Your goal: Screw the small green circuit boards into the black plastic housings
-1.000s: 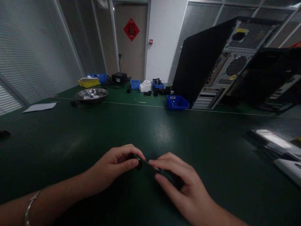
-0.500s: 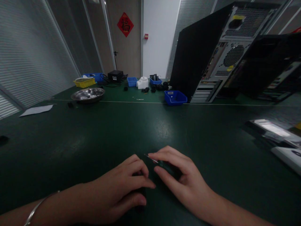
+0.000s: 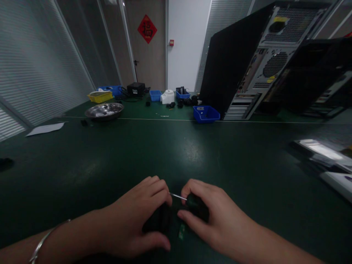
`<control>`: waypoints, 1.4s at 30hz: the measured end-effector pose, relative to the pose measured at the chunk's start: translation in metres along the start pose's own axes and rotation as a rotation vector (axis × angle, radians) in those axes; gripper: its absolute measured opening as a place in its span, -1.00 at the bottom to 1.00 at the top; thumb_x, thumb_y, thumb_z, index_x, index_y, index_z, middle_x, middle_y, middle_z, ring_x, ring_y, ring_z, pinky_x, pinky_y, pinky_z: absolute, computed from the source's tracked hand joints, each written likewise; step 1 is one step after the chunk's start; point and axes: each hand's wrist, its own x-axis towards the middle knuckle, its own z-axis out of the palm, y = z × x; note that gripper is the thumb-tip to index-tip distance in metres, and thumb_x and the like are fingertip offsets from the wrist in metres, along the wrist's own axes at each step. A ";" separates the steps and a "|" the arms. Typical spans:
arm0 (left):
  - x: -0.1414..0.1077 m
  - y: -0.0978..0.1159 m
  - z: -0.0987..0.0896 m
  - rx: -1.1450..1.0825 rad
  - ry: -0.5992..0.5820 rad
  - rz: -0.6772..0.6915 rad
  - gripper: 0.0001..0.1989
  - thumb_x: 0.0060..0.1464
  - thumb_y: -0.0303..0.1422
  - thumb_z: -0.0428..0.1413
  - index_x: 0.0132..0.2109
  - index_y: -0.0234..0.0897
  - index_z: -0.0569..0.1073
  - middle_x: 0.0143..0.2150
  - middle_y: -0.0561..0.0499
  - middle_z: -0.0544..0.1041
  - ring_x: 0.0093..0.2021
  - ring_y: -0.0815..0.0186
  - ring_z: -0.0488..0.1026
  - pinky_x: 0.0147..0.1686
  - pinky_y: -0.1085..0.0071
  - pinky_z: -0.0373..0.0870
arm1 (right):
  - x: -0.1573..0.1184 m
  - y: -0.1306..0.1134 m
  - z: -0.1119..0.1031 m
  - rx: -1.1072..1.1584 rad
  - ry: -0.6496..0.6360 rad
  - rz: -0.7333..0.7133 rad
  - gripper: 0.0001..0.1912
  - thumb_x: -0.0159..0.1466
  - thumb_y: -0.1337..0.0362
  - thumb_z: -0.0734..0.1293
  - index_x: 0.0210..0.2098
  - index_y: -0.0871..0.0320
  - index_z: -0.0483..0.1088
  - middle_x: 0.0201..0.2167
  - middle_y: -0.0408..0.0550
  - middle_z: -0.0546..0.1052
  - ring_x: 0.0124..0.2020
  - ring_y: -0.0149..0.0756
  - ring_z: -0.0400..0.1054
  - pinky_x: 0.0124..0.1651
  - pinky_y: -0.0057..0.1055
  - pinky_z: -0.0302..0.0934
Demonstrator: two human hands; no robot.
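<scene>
Over the green table [image 3: 154, 146], dark-handled tool [image 3: 196, 206] in right hand [image 3: 218, 211], tip hidden by left hand [image 3: 137, 211], its grip unclear.

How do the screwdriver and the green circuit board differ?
The screwdriver is in the right hand's grip; the circuit board lies on the table. The screwdriver has a thin metal shaft and bulky dark handle; the circuit board is flat and green. Both are in the dim foreground.
</scene>
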 end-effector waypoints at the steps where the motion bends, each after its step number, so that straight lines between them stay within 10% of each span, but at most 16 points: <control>1: 0.001 -0.002 -0.001 -0.014 0.012 -0.022 -0.59 0.02 -0.09 0.24 -0.08 -0.23 0.44 -0.13 -0.10 0.43 -0.17 0.12 0.33 -0.11 0.22 0.33 | -0.001 -0.001 0.000 -0.022 -0.040 0.035 -0.81 0.15 0.34 0.44 -0.28 0.07 0.35 -0.35 -0.18 0.50 -0.39 -0.30 0.38 -0.42 -0.43 0.16; 8: 0.006 -0.020 -0.003 -0.194 0.314 -0.096 -0.64 0.09 -0.38 0.23 0.04 -0.21 0.40 -0.09 -0.05 0.40 -0.15 0.20 0.36 -0.13 0.27 0.35 | -0.002 -0.017 0.003 -0.162 -0.255 0.181 -0.59 -0.03 0.37 0.55 -0.28 0.07 0.32 -0.27 -0.10 0.52 -0.36 -0.15 0.43 -0.47 -0.42 0.11; 13: 0.005 -0.022 0.000 -0.423 0.276 -0.121 -0.58 0.09 -0.42 0.23 0.11 -0.18 0.41 -0.05 -0.05 0.42 -0.10 0.20 0.40 -0.06 0.23 0.35 | -0.002 -0.018 0.004 -0.144 -0.286 0.167 -0.64 0.03 0.49 0.47 -0.25 0.09 0.32 -0.24 -0.08 0.52 -0.30 -0.15 0.44 -0.37 -0.38 0.19; 22: 0.009 -0.015 0.008 -0.908 0.196 -0.202 -0.56 0.07 -0.48 0.24 0.09 -0.25 0.37 -0.08 -0.06 0.56 -0.06 0.17 0.50 -0.01 0.17 0.37 | 0.000 -0.008 0.004 0.235 -0.010 0.102 -0.73 0.14 0.46 0.41 -0.29 0.08 0.26 -0.36 -0.23 0.43 -0.39 -0.38 0.32 -0.37 -0.51 0.18; 42: 0.003 -0.002 0.016 -0.575 0.200 -0.141 -0.60 0.02 -0.42 0.30 0.01 -0.18 0.41 -0.16 0.04 0.55 -0.16 0.26 0.49 -0.12 0.33 0.40 | -0.003 0.001 0.021 0.239 0.185 -0.085 -0.72 0.19 0.50 0.36 -0.29 0.05 0.20 -0.32 -0.22 0.39 -0.33 -0.35 0.31 -0.30 -0.44 0.18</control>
